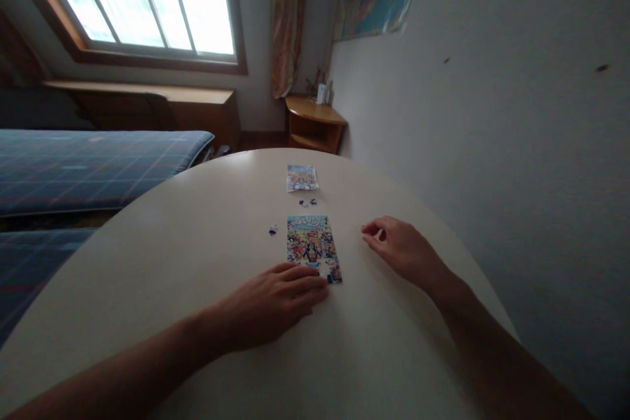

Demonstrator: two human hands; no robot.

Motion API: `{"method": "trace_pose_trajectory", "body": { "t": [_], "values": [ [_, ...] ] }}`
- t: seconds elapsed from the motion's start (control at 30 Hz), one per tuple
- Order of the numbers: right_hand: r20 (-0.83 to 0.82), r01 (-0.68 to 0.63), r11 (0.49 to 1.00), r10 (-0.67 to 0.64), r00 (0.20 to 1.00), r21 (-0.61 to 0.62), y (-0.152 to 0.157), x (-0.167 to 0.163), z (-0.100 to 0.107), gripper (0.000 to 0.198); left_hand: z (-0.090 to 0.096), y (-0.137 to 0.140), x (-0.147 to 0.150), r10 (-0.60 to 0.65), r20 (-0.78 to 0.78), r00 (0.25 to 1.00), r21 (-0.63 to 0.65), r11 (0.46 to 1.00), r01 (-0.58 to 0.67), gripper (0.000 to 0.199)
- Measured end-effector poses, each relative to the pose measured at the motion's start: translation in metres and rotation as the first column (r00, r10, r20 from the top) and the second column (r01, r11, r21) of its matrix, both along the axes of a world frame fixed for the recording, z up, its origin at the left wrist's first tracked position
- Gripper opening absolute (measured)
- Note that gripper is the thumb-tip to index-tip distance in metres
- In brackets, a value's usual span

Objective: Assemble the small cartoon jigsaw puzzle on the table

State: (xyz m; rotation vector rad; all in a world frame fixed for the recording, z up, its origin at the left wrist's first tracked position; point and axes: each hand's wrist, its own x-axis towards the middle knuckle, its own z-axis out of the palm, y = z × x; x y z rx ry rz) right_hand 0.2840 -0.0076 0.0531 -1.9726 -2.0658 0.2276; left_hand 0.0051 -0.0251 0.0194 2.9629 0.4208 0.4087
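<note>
A colourful jigsaw puzzle [311, 236] lies on the white round table, with pale gaps showing near its lower edge. Across its lower left part rests my left hand [283, 292], fingers stretched out flat and hiding that corner. To the right of the puzzle, my right hand [398, 246] is closed in a pinch; a tiny dark bit, seemingly a puzzle piece [363, 228], shows at the fingertips. A few loose puzzle pieces [273, 230] lie left of the puzzle, and several more pieces [308, 202] lie just beyond it.
A creased picture sheet [302, 178] lies farther back on the table [211, 236]. Beyond the table's edge are a plaid-covered bed [98, 167] on the left and a wooden corner shelf [315, 111]. A wall [516, 144] runs close along the right.
</note>
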Motion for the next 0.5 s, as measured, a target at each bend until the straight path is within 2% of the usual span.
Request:
{"method": "trace_pose_trajectory", "body": {
  "t": [0.13, 0.33, 0.5],
  "values": [
    [0.055, 0.072, 0.997, -0.073, 0.996, 0.02, 0.004, 0.006, -0.007, 0.023, 0.003, -0.008, 0.004, 0.038, -0.001, 0.999, -0.045, 0.998, -0.038, 0.04],
    [0.099, 0.025, 1.0, -0.025, 0.995, -0.002, 0.008, 0.007, -0.021, 0.028, 0.002, -0.01, 0.005, 0.051, -0.016, 0.999, -0.063, 0.997, -0.052, 0.047],
    [0.037, 0.007, 1.0, -0.007, 0.999, -0.018, 0.009, 0.002, -0.021, 0.022, 0.001, -0.01, 0.004, 0.038, -0.033, 0.999, -0.078, 0.996, -0.04, 0.047]
  ]
}}
